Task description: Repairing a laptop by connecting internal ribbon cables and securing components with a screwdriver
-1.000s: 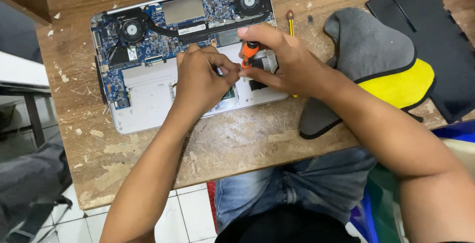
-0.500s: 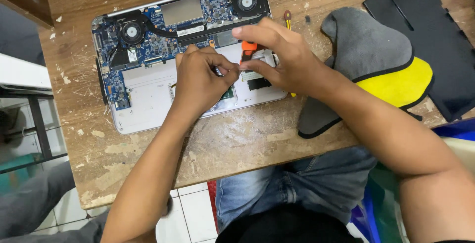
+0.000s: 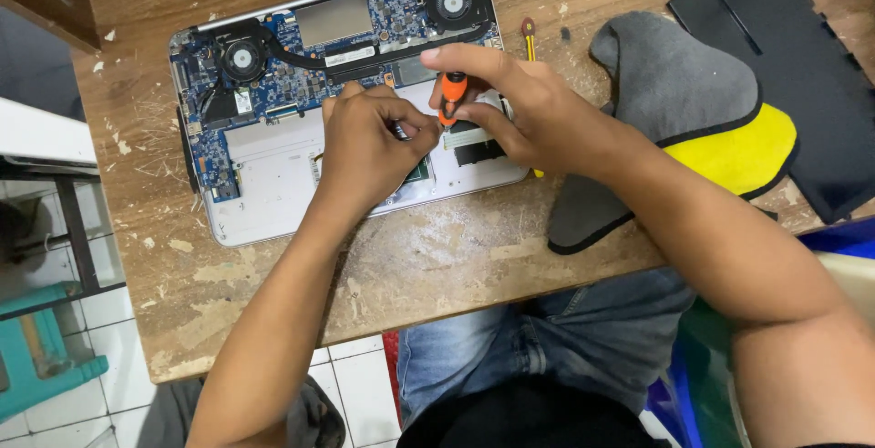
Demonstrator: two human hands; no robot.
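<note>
Pinching an orange screwdriver, right hand fingers clamp it beside the curled left hand.

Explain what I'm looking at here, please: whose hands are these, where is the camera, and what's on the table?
The camera sits on the person's head, looking down at their own bare hands. On the worn wooden table lies an opened laptop, its circuit board and two fans exposed. The right hand holds a small orange-handled screwdriver upright over the laptop. The left hand rests on the laptop beside it, fingers curled near the tip. A grey and yellow cloth, a second screwdriver and a black panel lie to the right.
</note>
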